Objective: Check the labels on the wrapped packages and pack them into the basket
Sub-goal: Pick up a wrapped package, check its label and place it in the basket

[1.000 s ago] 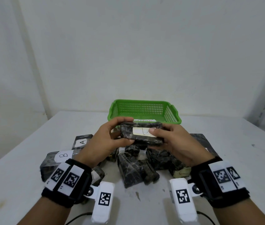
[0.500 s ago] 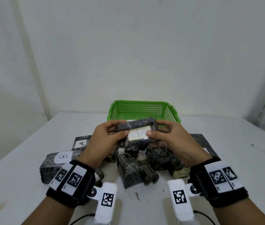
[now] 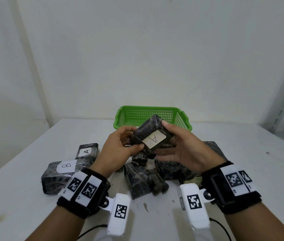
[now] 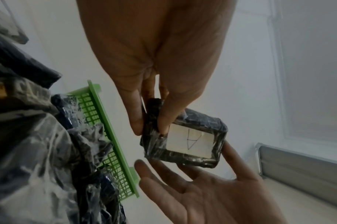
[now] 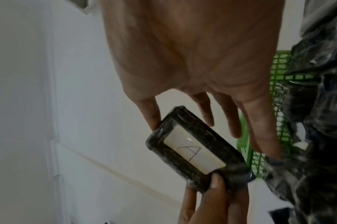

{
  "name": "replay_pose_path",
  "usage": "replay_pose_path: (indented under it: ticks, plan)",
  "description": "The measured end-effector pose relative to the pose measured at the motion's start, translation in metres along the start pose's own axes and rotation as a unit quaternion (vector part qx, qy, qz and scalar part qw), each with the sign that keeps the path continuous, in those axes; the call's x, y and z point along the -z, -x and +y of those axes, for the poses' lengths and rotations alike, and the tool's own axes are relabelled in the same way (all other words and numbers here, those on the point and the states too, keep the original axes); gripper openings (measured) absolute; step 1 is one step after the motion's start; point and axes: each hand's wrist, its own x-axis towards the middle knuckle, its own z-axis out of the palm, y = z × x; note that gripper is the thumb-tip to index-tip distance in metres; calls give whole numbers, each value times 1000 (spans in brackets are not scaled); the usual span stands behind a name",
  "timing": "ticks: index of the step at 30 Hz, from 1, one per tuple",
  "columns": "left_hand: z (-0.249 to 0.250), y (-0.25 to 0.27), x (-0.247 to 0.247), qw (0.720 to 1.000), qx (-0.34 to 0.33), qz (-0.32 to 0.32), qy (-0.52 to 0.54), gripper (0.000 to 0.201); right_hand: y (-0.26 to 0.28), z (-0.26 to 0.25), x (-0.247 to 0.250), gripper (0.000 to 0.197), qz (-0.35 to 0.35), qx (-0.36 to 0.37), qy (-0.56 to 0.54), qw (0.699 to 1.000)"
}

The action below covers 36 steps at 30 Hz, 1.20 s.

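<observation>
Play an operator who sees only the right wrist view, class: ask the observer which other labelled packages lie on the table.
Observer: Left of the held package, a package labelled B lies on the table.
Operator: Any other readable label?
Observer: Yes, a second package labelled A lies just beyond B, farther from the person.
</observation>
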Motion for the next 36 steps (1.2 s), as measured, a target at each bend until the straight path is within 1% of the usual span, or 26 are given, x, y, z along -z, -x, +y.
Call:
replay_pose_path:
  ticks: [1, 2, 4, 6, 7, 8, 10, 11, 14, 16, 17, 19, 20, 22, 24, 26, 28, 29, 30, 31, 32, 34, 35, 36]
  plan:
    - [2, 0, -2, 1000, -4, -8, -3, 45, 1, 0, 0, 51, -13, -15, -13, 1000]
    - [4, 1, -2, 1000, -5, -24, -1, 47, 1, 0, 1, 55, -20, -15, -28, 999]
    - [8, 2, -2, 997, 3, -68, 39, 55, 0, -1, 2, 50, -26, 15, -35, 999]
    - [10, 3, -3, 989, 36, -95, 106, 74, 0, 1, 4, 44, -32, 51, -7, 998]
    - [11, 2, -4, 987, 51, -99, 119, 84, -1, 3, 4, 46, -29, 65, 14, 997]
    - [13, 1, -5, 987, 56, -101, 113, 88, -2, 6, 4, 49, -25, 75, 33, 996]
    - [16, 1, -8, 989, 52, -102, 95, 74, -3, 10, 2, 51, -23, 85, 56, 995]
    - [16, -1, -9, 989, 52, -94, 97, 67, -3, 10, 0, 49, -28, 85, 56, 994]
    - [14, -4, -7, 990, 42, -71, 110, 60, 0, 7, 0, 27, -52, 61, 27, 996]
    - [12, -4, -5, 988, 37, -86, 121, 56, 1, 5, 1, 15, -49, 56, 21, 997]
    - [12, -4, -4, 986, 37, -100, 127, 56, 1, 4, 1, 12, -41, 58, 28, 997]
    - [13, -1, -4, 982, 42, -122, 136, 58, -1, 4, -1, 13, -29, 62, 40, 997]
    - [13, -1, -5, 982, 44, -119, 137, 57, -2, 3, -1, 13, -23, 62, 45, 997]
    - [14, -3, -5, 985, 40, -95, 135, 53, -2, 3, -2, 15, -25, 60, 49, 997]
    - [15, -4, -3, 987, 30, -83, 134, 52, -1, 2, -2, 28, -41, 49, 49, 997]
    - [17, -4, 0, 985, 28, -99, 141, 55, -2, 1, -1, 41, -49, 48, 55, 996]
    - [19, -4, 3, 981, 35, -123, 148, 56, -4, 3, 1, 54, -42, 53, 63, 996]
    - [18, -5, 3, 982, 40, -116, 144, 60, -5, 3, 1, 63, -35, 54, 63, 996]
    - [17, -6, 4, 985, 41, -98, 134, 67, -6, 4, 1, 73, -29, 51, 58, 997]
    - [15, -8, 5, 989, 37, -78, 120, 75, -7, 5, 2, 79, -26, 46, 55, 997]
    - [13, -9, 6, 992, 25, -63, 106, 82, -7, 4, 2, 76, -29, 43, 54, 997]
    - [10, -10, 8, 995, -5, -53, 79, 91, -4, 1, -1, 56, -50, 32, 62, 996]
    - [10, -10, 9, 996, -16, -57, 69, 94, -3, -1, -2, 51, -53, 23, 65, 996]
    - [10, -9, 10, 995, -24, -68, 63, 96, -3, -1, -2, 52, -45, 14, 65, 997]
